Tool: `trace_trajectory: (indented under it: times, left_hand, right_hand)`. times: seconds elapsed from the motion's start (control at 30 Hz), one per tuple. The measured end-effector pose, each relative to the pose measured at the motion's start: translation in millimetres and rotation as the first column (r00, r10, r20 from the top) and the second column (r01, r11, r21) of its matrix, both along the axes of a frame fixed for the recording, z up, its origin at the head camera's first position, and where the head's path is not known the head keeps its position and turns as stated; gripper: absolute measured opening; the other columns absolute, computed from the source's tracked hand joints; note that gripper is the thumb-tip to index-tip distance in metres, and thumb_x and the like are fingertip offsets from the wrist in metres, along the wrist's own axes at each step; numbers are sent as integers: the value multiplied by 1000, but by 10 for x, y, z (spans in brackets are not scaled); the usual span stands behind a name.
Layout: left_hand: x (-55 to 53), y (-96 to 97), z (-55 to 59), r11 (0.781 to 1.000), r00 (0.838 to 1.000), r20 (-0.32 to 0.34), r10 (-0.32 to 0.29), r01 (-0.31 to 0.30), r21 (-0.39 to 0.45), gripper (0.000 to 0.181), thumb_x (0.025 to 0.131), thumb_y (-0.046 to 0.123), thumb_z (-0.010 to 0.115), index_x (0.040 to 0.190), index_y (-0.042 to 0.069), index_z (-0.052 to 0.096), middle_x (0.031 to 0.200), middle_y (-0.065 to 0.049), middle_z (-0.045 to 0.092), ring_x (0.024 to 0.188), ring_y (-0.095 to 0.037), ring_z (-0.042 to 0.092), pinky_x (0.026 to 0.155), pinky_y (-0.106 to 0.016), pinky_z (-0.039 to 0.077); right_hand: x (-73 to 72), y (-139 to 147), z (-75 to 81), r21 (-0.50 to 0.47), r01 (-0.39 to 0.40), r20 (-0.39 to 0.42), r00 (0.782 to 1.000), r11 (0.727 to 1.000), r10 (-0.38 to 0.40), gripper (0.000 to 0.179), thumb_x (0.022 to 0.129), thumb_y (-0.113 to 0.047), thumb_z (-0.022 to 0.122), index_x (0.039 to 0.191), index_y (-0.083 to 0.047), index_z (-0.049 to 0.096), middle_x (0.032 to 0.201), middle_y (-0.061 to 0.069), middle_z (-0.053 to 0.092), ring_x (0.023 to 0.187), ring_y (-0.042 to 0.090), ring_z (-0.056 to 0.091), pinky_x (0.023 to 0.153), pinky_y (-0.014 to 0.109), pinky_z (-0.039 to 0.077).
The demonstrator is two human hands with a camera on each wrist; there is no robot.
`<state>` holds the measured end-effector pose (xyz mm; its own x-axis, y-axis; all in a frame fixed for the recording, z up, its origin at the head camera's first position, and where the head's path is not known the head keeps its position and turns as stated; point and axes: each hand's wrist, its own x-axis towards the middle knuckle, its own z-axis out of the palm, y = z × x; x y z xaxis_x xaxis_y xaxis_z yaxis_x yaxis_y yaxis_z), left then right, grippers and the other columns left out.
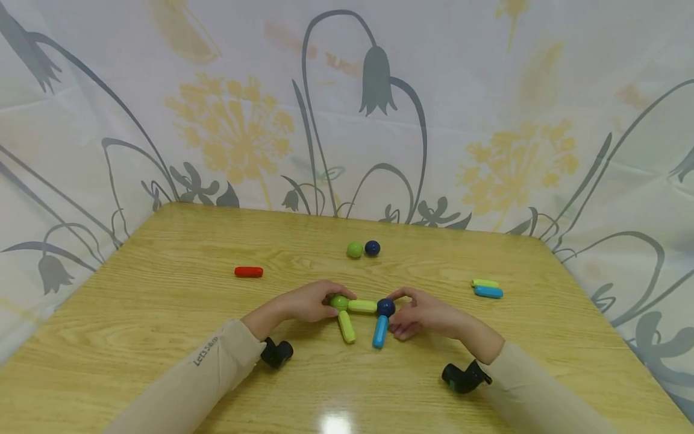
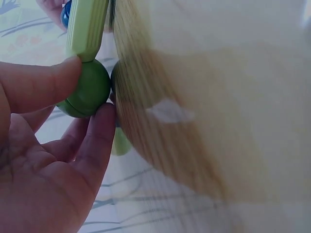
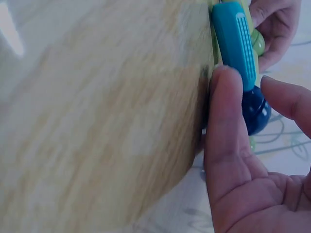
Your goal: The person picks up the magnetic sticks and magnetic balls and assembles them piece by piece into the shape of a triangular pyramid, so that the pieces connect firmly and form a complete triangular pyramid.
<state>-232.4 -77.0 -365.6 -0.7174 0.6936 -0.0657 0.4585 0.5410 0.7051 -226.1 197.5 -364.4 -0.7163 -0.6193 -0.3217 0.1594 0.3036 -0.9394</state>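
Note:
A joined toy frame lies on the table: a green ball (image 1: 339, 302) and a dark blue ball (image 1: 385, 307), linked by a yellow-green stick (image 1: 362, 306). From the green ball another yellow-green stick (image 1: 347, 327) points toward me, and a light blue stick (image 1: 381, 331) does so from the dark blue ball. My left hand (image 1: 311, 301) grips the green ball (image 2: 90, 92), thumb on one side and fingers on the other. On the right, my right hand (image 1: 428, 312) holds the dark blue ball (image 3: 255, 110) between thumb and fingers, one fingertip beside the light blue stick (image 3: 234, 46).
Behind the frame sit a loose green ball (image 1: 355, 250) and a loose dark blue ball (image 1: 372, 248). A red stick (image 1: 249, 272) lies left. At right, a yellow-green stick (image 1: 484, 283) and a blue stick (image 1: 488, 292) lie side by side. A flowered cloth (image 1: 347, 150) hangs behind the table (image 1: 179, 253).

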Motion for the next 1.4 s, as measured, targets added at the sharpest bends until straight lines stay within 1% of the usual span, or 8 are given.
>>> trace_trajectory:
  times: [0.33,0.47,0.63,0.8,0.9,1.03,1.27,1.4]
  left_hand:
    - [-15,28,-19,999,999,-14,-39,39,9,37,91,-6,51,127,5,56,127,-13,51,115,-24,47,94,-37,39]
    - [-65,4,-11,999,999,39,-25,24,32,37,91,-2,54,127,4,55,129,-13,51,117,-30,48,95,-39,40]
    - [-183,-56,21,993,992,118,36,-48,104,37,92,8,59,128,1,53,122,-13,55,113,-31,52,91,-35,44]
    - [-369,-61,9,973,987,71,142,-152,172,33,93,13,58,124,1,56,112,-10,59,104,-26,56,86,-34,47]
    - [-485,-21,-6,946,969,63,238,-246,208,30,92,11,59,120,0,58,105,-8,61,96,-22,59,79,-32,49]
    - [-616,34,-17,904,935,101,341,-355,240,29,91,11,61,118,0,59,103,-8,61,94,-22,59,75,-32,48]
    - [-729,123,13,879,900,115,420,-435,195,35,91,13,62,125,5,56,120,-12,54,108,-27,53,83,-37,47]
    - [-787,172,33,894,911,94,400,-411,176,43,91,10,61,133,8,49,133,-12,47,117,-30,47,91,-39,43]
  right_hand:
    - [9,15,14,97,-1,-117,993,995,13,44,90,-14,62,125,5,45,88,12,58,77,23,62,71,34,53]
    - [16,13,6,101,12,-127,992,995,1,39,90,-15,62,120,5,48,87,12,60,76,22,62,70,34,53]
    - [22,43,-4,93,34,-127,992,995,-22,38,90,-14,62,119,6,48,86,11,62,75,22,63,69,34,53]
    - [38,113,0,106,68,-154,987,992,-51,38,90,-15,63,118,6,49,84,11,62,73,23,63,67,34,53]
    - [41,141,-2,124,84,-167,984,989,-63,37,89,-16,63,117,6,50,84,10,62,73,23,62,67,34,53]
    - [46,153,-2,144,103,-181,981,984,-77,34,88,-16,65,111,5,52,86,10,60,74,23,61,68,33,52]
    - [73,175,8,145,128,-183,978,981,-101,25,84,-12,67,96,3,51,94,10,54,80,19,59,71,31,52]
    - [73,182,10,150,139,-188,976,979,-110,26,84,-12,67,96,3,49,92,11,53,79,19,59,71,31,52]
